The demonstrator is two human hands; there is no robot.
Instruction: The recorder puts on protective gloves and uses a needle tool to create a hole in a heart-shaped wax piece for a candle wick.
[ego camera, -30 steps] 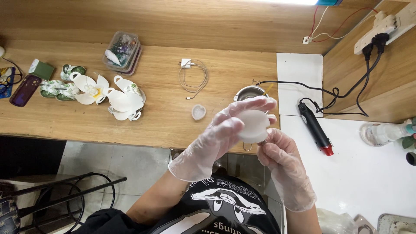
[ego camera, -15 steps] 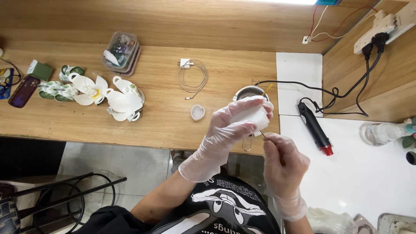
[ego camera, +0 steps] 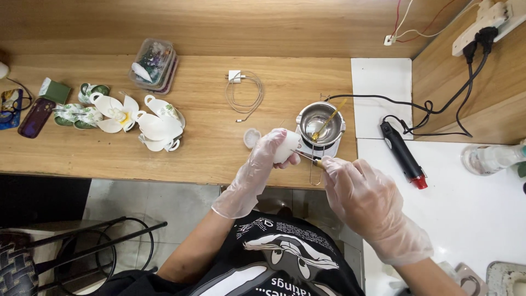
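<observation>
Green box [ego camera: 53, 90] far left, clear tub stack [ego camera: 154, 64], perhaps a phone [ego camera: 35, 117]

A: Which colours are shown near the hands?

B: A white rounded piece [ego camera: 286, 147] is held in the left hand [ego camera: 257, 164], which is covered, like the right hand [ego camera: 359, 192], by a clear glove. A silver pot [ego camera: 320, 123] is seen just beyond.

A: And farther left?

B: White cups with green leaf patterns [ego camera: 156, 129] are set on the light brown wooden counter [ego camera: 208, 148].
</observation>
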